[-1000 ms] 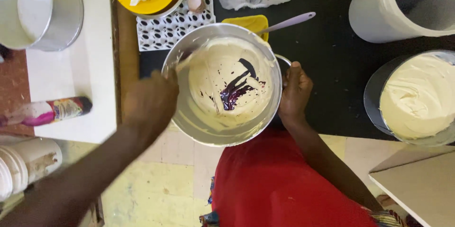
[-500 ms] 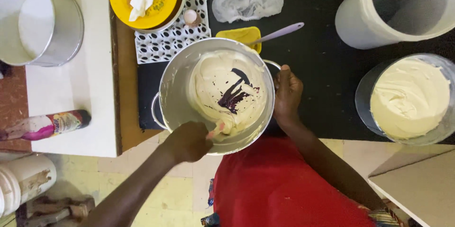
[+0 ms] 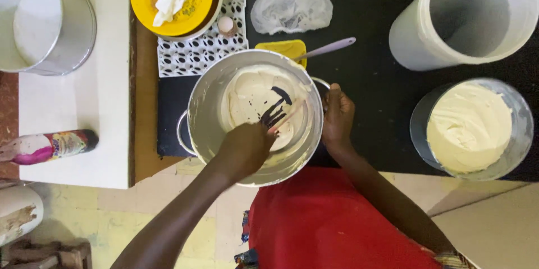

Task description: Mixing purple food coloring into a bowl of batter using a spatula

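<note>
Moving up from the near rim, the left hand (image 3: 244,148) now reaches into the metal pot (image 3: 208,117), closed around a pale spatula (image 3: 287,116) in dark-streaked cream (image 3: 252,92), while the right hand (image 3: 337,114) grips the pot's far-side handle; brisk stirring could slop cream over the rim onto the black surface (image 3: 370,78).

Left hand (image 3: 244,148) fisted, fingers curled under, forearm stretched forward; right hand (image 3: 337,114) clasped sideways, thumb up.
</note>
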